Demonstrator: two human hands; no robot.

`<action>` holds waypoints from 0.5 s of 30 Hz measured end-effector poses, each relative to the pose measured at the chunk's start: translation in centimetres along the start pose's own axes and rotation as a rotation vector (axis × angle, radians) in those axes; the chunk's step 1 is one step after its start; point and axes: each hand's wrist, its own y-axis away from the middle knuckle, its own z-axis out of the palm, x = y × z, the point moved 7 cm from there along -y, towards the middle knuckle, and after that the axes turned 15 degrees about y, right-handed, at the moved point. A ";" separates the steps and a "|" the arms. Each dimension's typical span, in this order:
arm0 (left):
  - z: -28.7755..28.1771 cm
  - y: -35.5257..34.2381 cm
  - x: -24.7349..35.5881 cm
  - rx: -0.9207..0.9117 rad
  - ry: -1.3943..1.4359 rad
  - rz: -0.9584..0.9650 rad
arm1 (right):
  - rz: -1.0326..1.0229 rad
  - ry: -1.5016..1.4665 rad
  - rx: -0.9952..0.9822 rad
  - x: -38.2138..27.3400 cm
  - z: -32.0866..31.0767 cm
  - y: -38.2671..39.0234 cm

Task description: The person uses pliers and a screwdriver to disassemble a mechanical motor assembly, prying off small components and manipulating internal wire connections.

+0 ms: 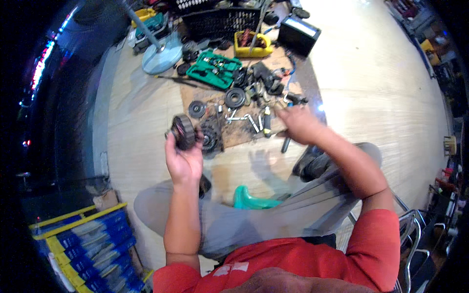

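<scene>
Looking down from the head camera, we see a pale wood-plank floor (371,88) with a glare patch on its right side, and a brown cardboard sheet (195,95) spread across it as a work mat. Our left hand (183,158) is raised palm-up, its fingers curled around a dark round ribbed motor part (184,131), which it holds clear of the floor, just left of the mat's lower edge. Our right hand (299,124) reaches over the mat's right edge; it is blurred, so we cannot tell whether it grips anything or how far open it is.

On the mat lie a black pulley wheel (235,97), a smaller dark disc (197,109), scattered wrenches (244,118) and greasy parts. Behind them sit an open green socket-set case (213,69), a yellow tray (251,46), a black crate (222,22) and a black battery-like box (299,34). A fan's round pale base (161,58) stands to the left.

Grey trousers (229,219) and a teal stool (251,200) fill the foreground. Blue and yellow stacked boxes (83,239) sit lower left, a metal chair frame (410,229) lower right.
</scene>
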 end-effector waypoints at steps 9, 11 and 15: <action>1.4 2.3 -7.4 -0.164 -0.298 -0.082 | -0.320 -1.122 0.332 -8.0 -2.8 -0.6; 1.7 2.3 -7.4 -0.190 -0.314 -0.087 | -0.273 -1.124 0.186 -7.5 -3.8 0.0; 2.7 2.3 -7.8 -0.182 -0.260 -0.135 | -0.183 -1.098 0.292 -5.8 -3.5 -0.3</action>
